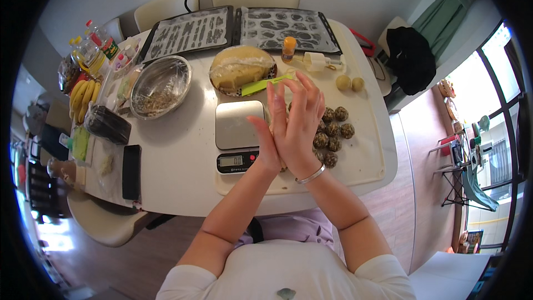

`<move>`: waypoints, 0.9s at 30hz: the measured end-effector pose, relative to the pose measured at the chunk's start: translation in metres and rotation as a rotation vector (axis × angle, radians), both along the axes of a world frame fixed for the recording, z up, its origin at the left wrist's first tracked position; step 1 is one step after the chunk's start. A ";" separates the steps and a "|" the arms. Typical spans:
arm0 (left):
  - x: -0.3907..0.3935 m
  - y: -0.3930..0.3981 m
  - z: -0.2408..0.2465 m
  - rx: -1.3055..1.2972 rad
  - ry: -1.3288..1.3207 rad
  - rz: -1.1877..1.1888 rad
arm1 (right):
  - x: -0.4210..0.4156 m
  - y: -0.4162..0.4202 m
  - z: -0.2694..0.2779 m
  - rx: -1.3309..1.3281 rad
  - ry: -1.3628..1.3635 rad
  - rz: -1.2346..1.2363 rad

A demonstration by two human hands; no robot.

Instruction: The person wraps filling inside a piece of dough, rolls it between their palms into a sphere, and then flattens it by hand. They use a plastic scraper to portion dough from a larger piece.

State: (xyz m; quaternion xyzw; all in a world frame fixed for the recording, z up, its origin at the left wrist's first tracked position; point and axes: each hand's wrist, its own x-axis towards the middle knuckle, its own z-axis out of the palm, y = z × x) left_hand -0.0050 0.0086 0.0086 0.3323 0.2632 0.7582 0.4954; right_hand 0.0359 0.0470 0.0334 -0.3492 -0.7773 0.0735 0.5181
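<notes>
Above the table, my left hand (267,142) and my right hand (296,123) are pressed together palm to palm. The right hand covers much of the left, and whatever may lie between the palms is hidden. Just left of them is a kitchen scale (239,125) with a bare steel plate and a lit display. Several dark, speckled filling balls (332,129) cluster on a cream mat (366,150) at the right, partly behind my right hand. Beyond my fingertips, a green scraper (254,88) leans by a large lump of dough (239,68) under plastic film.
Two smooth balls (343,83), an orange-capped bottle (288,50) and a plunger-type mould (314,61) stand at the far right. Lined baking trays (189,33) fill the back. Leftward are a film-covered steel bowl (161,87), bananas (84,96) and a black phone-like slab (132,172).
</notes>
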 end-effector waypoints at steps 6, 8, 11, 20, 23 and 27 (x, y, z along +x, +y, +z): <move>-0.010 -0.001 -0.005 0.045 -0.334 -0.226 | -0.003 0.006 0.008 -0.084 0.009 0.192; -0.020 0.000 -0.016 0.278 -0.742 -0.524 | -0.002 0.009 0.010 -0.558 0.381 0.446; -0.016 0.001 -0.009 -0.004 -0.626 -0.395 | 0.005 0.003 0.006 -0.368 0.199 0.312; -0.018 0.010 -0.019 0.317 -0.663 -0.363 | -0.005 -0.008 0.013 0.221 -0.130 0.147; -0.020 -0.001 -0.008 0.155 -0.752 -0.392 | 0.003 0.002 0.014 -0.103 0.125 0.411; -0.019 -0.003 0.002 0.091 -0.712 -0.420 | 0.011 0.009 0.013 -0.212 0.296 0.429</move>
